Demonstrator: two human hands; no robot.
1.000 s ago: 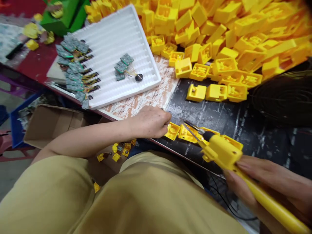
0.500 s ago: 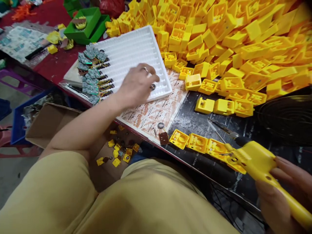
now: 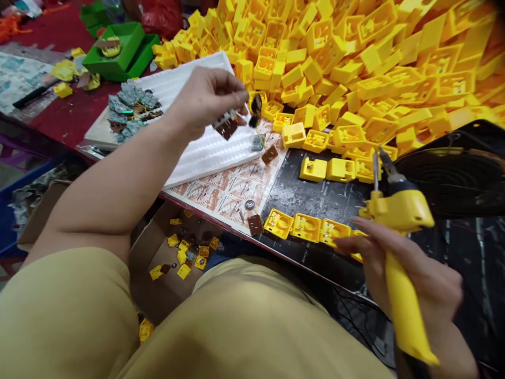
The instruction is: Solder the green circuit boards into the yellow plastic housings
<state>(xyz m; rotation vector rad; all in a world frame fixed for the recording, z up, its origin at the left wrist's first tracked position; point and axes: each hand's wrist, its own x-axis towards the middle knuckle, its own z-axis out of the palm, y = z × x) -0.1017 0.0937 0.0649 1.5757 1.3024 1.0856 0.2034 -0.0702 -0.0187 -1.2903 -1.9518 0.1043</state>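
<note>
Left hand: your left hand pinches a brown rectangular circuit board above the white ridged foam tray.
Dangling part: a blurred round black piece hangs just beside those fingertips.
Right hand: your right hand wraps around a yellow pistol-shaped plastic tool, metal tips pointing away from you.
Case row: open yellow plastic cases line the near bench edge.

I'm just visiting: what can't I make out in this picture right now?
In the head view:
- held board: upper part covered by the left grip, and blurred
- tool: partly covered by the right grip
- case behind the right grip: partly hidden by it
- tray: partly hidden by the left grip and forearm
- pile: cut off by the top edge
</note>
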